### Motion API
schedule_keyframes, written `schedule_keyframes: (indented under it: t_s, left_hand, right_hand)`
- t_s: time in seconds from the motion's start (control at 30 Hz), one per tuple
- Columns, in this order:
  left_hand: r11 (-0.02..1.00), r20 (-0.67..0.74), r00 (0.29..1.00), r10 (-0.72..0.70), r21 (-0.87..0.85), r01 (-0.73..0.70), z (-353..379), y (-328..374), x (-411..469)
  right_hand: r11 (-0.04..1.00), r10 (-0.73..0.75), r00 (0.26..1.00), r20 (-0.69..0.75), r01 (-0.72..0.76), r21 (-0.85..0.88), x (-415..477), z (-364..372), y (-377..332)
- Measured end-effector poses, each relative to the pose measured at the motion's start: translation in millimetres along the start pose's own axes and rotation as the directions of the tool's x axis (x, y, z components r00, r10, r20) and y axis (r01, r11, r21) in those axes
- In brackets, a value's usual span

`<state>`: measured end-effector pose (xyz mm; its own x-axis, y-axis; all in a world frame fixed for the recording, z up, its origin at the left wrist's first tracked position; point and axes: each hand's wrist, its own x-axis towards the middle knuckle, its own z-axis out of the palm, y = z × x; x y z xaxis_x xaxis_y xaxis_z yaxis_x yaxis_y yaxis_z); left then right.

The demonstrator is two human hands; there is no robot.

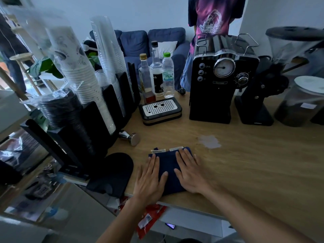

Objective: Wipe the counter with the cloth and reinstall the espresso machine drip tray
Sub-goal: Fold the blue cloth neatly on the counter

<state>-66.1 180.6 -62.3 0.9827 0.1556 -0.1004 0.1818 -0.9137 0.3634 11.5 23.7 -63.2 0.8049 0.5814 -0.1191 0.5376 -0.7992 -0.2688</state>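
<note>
Both hands lie flat and fully open on a dark blue cloth (169,170) at the near edge of the wooden tabletop (254,163), palms down and fingers stretched forward, gripping nothing. The left hand (150,179) covers the cloth's left side, its fingers slightly spread and its thumb resting toward the middle of the fabric. The right hand (191,172) presses on the right side, its fingertips reaching the cloth's far edge and its thumb pointing in toward the left hand; a strip of blue fabric shows between the two. Just past the fingertips, two pale labels or tags (166,149) peek out from the far edge of the cloth. A little beyond and to the right of the right hand is a pale wet-looking patch (209,141) on the wood. Ahead of the left hand and slightly to its left, a metal tamper (130,137) lies on its side, and immediately left of that hand a black mat (114,172) hangs over the tabletop's edge. Farther ahead, well clear of both hands, the drip tray (161,110) with its perforated metal grid sits on the tabletop, apart from the black espresso machine (220,81), which stands to its right, beyond the right hand. Behind the tray stand three bottles (157,74), to the left of them a black holder with tall stacks of cups (98,76), and to the right of the machine a black grinder (257,95).
</note>
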Motion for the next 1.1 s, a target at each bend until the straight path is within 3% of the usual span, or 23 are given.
schedule_keyframes:
  t_s: [0.1, 0.27, 0.43, 0.73, 0.97, 1.1]
  left_hand:
    - [0.995, -0.091, 0.996, 0.009, -0.094, -0.018, -4, -9, -7]
    - [0.995, -0.231, 0.973, 0.002, -0.096, -0.025, -8, -28, -16]
    - [1.0, -0.204, 0.979, 0.005, -0.024, -0.01, -11, -40, -26]
    - [0.995, -0.182, 0.981, 0.066, 0.087, -0.051, -14, -52, -20]
    - [0.99, -0.17, 0.98, 0.108, 0.111, -0.09, -11, -53, -6]
    - [0.989, -0.14, 0.979, 0.145, 0.054, -0.139, -11, -43, 5]
  right_hand:
    - [0.999, 0.024, 1.0, -0.01, -0.024, 0.049, 0, -5, -13]
    - [0.995, -0.018, 0.999, -0.041, 0.022, 0.1, 11, -7, -54]
    - [0.997, 0.077, 0.997, 0.011, -0.077, -0.014, 23, 5, -59]
    - [0.997, 0.064, 0.996, -0.061, -0.065, -0.027, 18, 12, -61]
    - [0.947, 0.159, 0.949, -0.272, -0.069, 0.313, 2, 15, -59]
    - [0.831, 0.361, 0.847, -0.391, -0.102, 0.547, -8, 13, -55]
